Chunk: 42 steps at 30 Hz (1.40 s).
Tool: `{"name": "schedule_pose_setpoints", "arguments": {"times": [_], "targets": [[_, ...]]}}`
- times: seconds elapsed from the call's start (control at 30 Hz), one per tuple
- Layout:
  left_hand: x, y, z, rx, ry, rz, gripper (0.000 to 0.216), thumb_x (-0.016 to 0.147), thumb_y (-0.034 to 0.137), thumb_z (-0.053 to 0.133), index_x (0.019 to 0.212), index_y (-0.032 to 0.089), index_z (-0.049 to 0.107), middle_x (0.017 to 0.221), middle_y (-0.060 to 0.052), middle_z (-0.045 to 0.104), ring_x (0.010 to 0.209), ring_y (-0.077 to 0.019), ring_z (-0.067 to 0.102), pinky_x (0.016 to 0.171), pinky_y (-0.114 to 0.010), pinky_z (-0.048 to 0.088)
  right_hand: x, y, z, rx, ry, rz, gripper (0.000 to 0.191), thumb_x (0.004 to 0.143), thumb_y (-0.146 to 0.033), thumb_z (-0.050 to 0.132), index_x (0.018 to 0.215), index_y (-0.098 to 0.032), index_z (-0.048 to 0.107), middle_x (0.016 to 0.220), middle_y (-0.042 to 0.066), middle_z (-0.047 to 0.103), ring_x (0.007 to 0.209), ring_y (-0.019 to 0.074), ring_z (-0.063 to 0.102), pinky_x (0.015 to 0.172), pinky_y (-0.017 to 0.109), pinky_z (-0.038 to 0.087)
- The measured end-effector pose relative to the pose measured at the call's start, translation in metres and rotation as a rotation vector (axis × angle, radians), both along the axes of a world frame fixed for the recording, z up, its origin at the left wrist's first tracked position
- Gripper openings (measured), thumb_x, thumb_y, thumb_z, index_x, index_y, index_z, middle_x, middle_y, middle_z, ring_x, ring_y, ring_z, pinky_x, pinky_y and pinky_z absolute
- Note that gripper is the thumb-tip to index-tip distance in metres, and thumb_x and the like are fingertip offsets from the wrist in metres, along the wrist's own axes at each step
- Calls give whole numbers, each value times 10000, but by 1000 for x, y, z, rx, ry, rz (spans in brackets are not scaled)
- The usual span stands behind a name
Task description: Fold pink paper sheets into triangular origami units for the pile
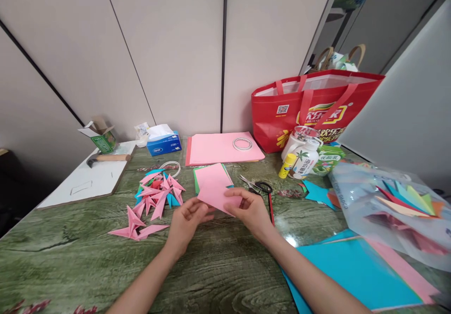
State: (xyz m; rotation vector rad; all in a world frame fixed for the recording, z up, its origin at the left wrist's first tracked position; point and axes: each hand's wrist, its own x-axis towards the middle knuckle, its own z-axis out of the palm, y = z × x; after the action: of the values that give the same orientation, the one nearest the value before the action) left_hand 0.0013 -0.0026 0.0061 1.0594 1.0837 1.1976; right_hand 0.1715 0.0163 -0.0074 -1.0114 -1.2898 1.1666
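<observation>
Two forearms reach in from the near edge of my view: the left forearm [151,269] slants to the right, the right forearm [306,269] slants to the left, so the hands come close together over the green surface [218,276]. On the outer side of the right forearm I see large blue sheets [352,271], lying flat.

My left hand [186,221] has its fingers bent and pointing inward, the thumb near to the forefinger. These fingers are at the left part of a small pink sheet [216,199], but I cannot tell whether they grip it or only support it. My right hand [251,210] is more clear to me: it pinches the right part of this same sheet, with the thumb upon the near face and the forefinger stretched along the upper edge. The sheet is between the two hands, somewhat tilted.

To the left of the left hand lies a folded pink piece [132,229], and a little farther a heap of folded papers [160,192]. Just beside the right hand is a red stick [271,206]. Directly beyond both hands I find a stack of small sheets [211,175], and beyond the right hand the scissors [257,184]. Still farther are a yellow glue stick [287,166], large pink sheets [211,147] and, farthest on the right, a red bag [269,126].
</observation>
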Motion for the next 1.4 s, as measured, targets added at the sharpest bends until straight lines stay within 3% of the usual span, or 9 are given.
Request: {"name": "schedule_pose_setpoints", "arguments": {"times": [0.17,0.37,0.5,0.6,0.7,0.83,0.97,1.2,1.4], "targets": [[2,-4,-5,-54,32,-1,228,657,316,662,765,117,643,689,-41,717,652,-217,668,658,-369,556,-9,-8,3,52,-49,74,80,688,-229,611,753,-184,622,809,31,631,787,175,570,696,282,437],[0,0,-5,-64,52,-29,242,663,310,657,810,117,644,702,-47,723,660,-221,671,655,-365,558,-7,-7,2,-9,34,71,225,717,-273,593,922,-193,545,794,26,637,722,160,583,607,255,448],[1,-1,-2,-145,76,36,259,662,360,648,711,109,605,640,-75,711,594,-219,674,590,-353,561,-7,-9,2,54,-83,-48,119,729,-280,571,770,-176,612,742,37,637,672,164,577,581,260,455],[3,-2,0,-177,60,-18,330,647,414,646,743,101,604,735,-117,716,660,-239,678,624,-377,558,-8,-12,3,149,-137,-153,99,750,-243,538,782,-190,615,795,53,649,718,179,591,613,280,471],[4,-5,0,-112,-15,-137,409,632,411,660,923,129,602,952,-123,687,837,-264,650,740,-423,527,-10,-17,5,255,-173,-59,95,757,-185,518,780,-206,607,899,66,650,854,199,593,740,326,472],[3,-4,-1,-47,1,-172,353,671,341,648,964,156,579,966,-88,683,866,-244,637,742,-394,523,-14,-22,7,327,-247,94,115,713,-148,578,803,-217,602,1002,56,632,962,209,560,859,366,417],[2,-3,0,-47,42,-194,364,668,284,656,1004,176,565,973,-73,678,848,-221,639,691,-338,533,-14,-22,7,248,-232,153,224,666,-201,658,879,-219,592,1064,60,595,974,213,543,817,349,444],[3,-3,2,-30,82,-229,339,669,286,650,985,177,590,871,-49,698,742,-205,650,634,-330,539,-13,-19,3,8,-111,186,423,590,-207,715,980,-218,554,942,40,602,857,200,578,659,287,505],[3,-2,1,-27,84,-256,310,688,310,623,959,160,602,862,-57,687,722,-212,639,648,-370,533,-12,-14,3,-56,-29,227,390,605,-218,695,968,-195,556,951,50,598,876,196,566,636,266,512]]}}
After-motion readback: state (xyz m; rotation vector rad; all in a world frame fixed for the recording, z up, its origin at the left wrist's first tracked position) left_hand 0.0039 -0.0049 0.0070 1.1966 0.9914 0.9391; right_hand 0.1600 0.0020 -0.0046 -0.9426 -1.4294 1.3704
